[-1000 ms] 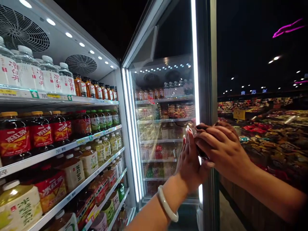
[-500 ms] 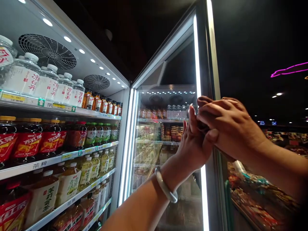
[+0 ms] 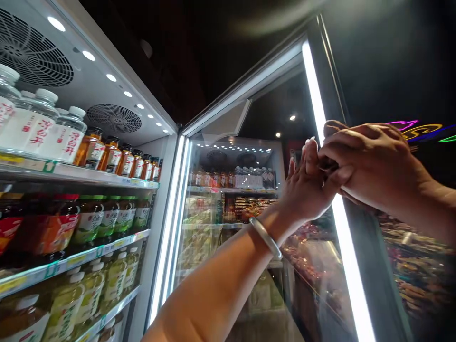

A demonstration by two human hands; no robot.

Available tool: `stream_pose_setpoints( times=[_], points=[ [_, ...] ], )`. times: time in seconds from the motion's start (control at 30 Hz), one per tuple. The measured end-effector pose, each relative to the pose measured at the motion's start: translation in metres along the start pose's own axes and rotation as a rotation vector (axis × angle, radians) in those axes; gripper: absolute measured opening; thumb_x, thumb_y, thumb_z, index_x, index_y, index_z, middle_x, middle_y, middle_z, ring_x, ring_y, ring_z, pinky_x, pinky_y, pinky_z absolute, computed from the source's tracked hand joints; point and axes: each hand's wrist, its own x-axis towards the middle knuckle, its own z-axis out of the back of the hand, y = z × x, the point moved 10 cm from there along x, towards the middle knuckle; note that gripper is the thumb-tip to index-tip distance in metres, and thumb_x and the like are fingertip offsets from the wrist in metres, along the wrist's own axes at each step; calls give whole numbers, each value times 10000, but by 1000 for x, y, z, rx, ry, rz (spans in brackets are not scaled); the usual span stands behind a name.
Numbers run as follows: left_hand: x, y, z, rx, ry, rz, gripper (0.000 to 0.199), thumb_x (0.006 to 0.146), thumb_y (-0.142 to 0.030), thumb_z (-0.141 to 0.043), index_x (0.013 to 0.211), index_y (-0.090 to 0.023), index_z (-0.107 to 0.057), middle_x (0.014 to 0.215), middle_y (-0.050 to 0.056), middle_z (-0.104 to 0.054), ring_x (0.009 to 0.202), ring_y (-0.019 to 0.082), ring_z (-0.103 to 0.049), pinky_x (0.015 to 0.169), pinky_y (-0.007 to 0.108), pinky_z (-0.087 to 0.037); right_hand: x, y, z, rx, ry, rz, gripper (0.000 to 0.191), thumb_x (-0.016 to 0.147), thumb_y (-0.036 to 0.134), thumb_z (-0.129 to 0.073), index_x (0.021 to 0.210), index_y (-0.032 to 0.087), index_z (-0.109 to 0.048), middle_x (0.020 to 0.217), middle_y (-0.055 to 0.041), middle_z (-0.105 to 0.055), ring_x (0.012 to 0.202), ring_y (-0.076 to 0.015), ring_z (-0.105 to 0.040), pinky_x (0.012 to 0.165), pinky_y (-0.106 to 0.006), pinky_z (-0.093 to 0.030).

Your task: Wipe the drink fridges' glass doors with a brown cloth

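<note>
My left hand (image 3: pixel 309 187), with a pale bangle (image 3: pixel 266 236) on the wrist, is raised at the inner side of the glass door's lit frame (image 3: pixel 347 251). Its fingers point up and its thumb stretches towards my right hand (image 3: pixel 374 154). The fingers of my right hand are bent and closed in front of the door's outer edge, meeting my left hand. Something dark and brownish shows between the two hands, too hidden to name. The door stands open, hinged beside the drinks cooler.
Cooler shelves (image 3: pixel 117 244) at the left carry clear water bottles (image 3: pixel 69 135), amber bottles (image 3: pixel 110 154) and green-labelled bottles (image 3: pixel 90 218). Packaged goods (image 3: pixel 420 270) lie beyond the door at the right. Coloured neon lines glow at the upper right.
Both hands have shifted right and slightly up in view, together with the door's lit edge. The cooler shelves have slid left, and more goods show through the glass.
</note>
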Motion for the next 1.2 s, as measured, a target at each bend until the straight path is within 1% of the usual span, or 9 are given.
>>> stream_pose_setpoints(
  times=[0.1, 0.23, 0.37, 0.5, 0.63, 0.8, 0.93, 1.07, 1.2],
  points=[
    [2, 9, -1, 32, 60, -64, 821, 1046, -648, -265, 1691, -241, 39, 1784, 46, 7, 1646, 170, 25, 1366, 479, -57, -5, 5, -11, -65, 37, 23, 120, 861, 255, -574, 909, 267, -683, 1076, -103, -670, 1070, -345, -585, 999, -543, -462],
    [-25, 34, -1, 110, 112, -140, 874, 1026, -715, -250, 1693, -216, 14, 1785, 59, -52, 1644, 161, 16, 1368, 442, -86, -14, 43, -38, -28, 168, 220, 237, 829, 178, -606, 997, 301, -721, 1124, -61, -708, 1087, -306, -628, 984, -497, -500],
    [-14, 67, 23, 172, 8, -118, 845, 1037, -699, -184, 1692, -197, -5, 1787, 79, -69, 1646, 167, 5, 1367, 443, -68, 24, 56, -70, -23, 227, 349, 254, 842, 165, -593, 1052, 244, -713, 1173, -70, -708, 1142, -267, -621, 1035, -452, -481],
    [22, 79, 45, 181, -42, -119, 874, 1022, -724, -190, 1691, -185, -31, 1789, 73, -55, 1650, 156, -10, 1364, 409, -57, 70, 18, -97, -18, 283, 66, 189, 912, 296, -540, 1014, 214, -677, 1138, -109, -678, 1023, -260, -598, 954, -450, -470],
    [26, 83, 56, 255, -41, -164, 845, 1027, -709, -170, 1689, -195, -64, 1792, 36, -82, 1652, 142, -7, 1359, 405, -11, 58, 11, -96, -8, 170, -235, 328, 902, 381, -561, 1160, 206, -662, 1268, -156, -641, 1131, -319, -555, 1019, -495, -421],
    [0, 120, 75, 327, -75, -159, 865, 1025, -710, -173, 1692, -169, -70, 1792, 71, -91, 1656, 167, -2, 1350, 409, 31, 58, 70, -113, 30, 219, -123, 317, 868, 375, -589, 1130, 231, -694, 1246, -90, -667, 1203, -331, -536, 1117, -525, -383],
    [-3, 163, 95, 355, -111, -19, 816, 1030, -700, -180, 1699, -252, -39, 1797, 32, -66, 1653, 178, 18, 1349, 444, 16, 91, 76, -124, 38, 206, -95, 298, 932, 368, -550, 1122, 221, -727, 1295, -84, -663, 1278, -320, -497, 1183, -546, -312],
    [-2, 173, 100, 321, -134, -5, 733, 1059, -623, -127, 1698, -277, -25, 1796, -8, -86, 1650, 150, -1, 1348, 418, 5, 84, 71, -122, -26, 135, -265, 318, 942, 386, -557, 1125, 194, -733, 1266, -120, -662, 1273, -344, -491, 1169, -574, -323],
    [-7, 178, 101, 246, -180, -50, 684, 1081, -508, -68, 1690, -204, -131, 1788, 9, -159, 1652, 133, -33, 1349, 384, 3, 74, 115, -136, 20, 205, -142, 313, 927, 338, -553, 1160, 196, -706, 1272, -111, -665, 1253, -335, -514, 1144, -549, -383]
  ],
)
